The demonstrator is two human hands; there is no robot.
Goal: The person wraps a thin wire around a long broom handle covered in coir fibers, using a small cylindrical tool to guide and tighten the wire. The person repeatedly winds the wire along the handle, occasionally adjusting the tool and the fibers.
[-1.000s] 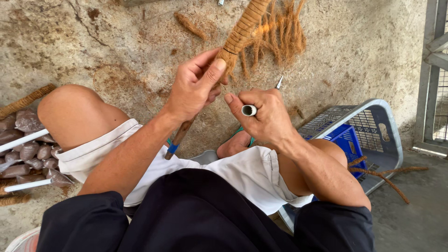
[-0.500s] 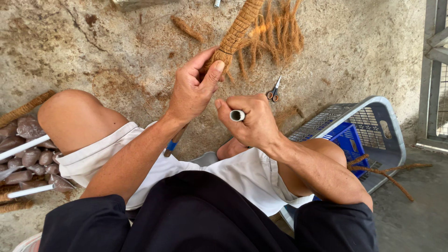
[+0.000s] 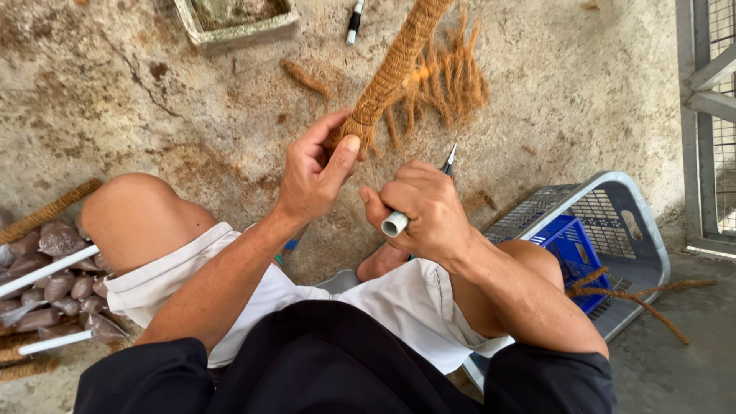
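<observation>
Coir-wrapped pole point(image 3: 392, 70): brown fibre rope wound tight around it, loose strands fraying off its right side. It slants from the top of view down to the person's hands, above the bare concrete floor point(image 3: 153, 100).

Left hand point(image 3: 314, 172): fingers and thumb pinched on the pole's lower wrapped end.

Right hand point(image 3: 422, 211): just right of and below the pole's end, clenched around a white tube point(image 3: 395, 224); a thin dark blade tip point(image 3: 449, 159) shows past the knuckles.

Well right of the pole: grey basket point(image 3: 613, 201) with a blue crate point(image 3: 573, 249) inside. Above-left of the pole: concrete tray point(image 3: 234, 31), marker pen point(image 3: 354, 20). Far left: brown filled bags point(image 3: 54, 284).
</observation>
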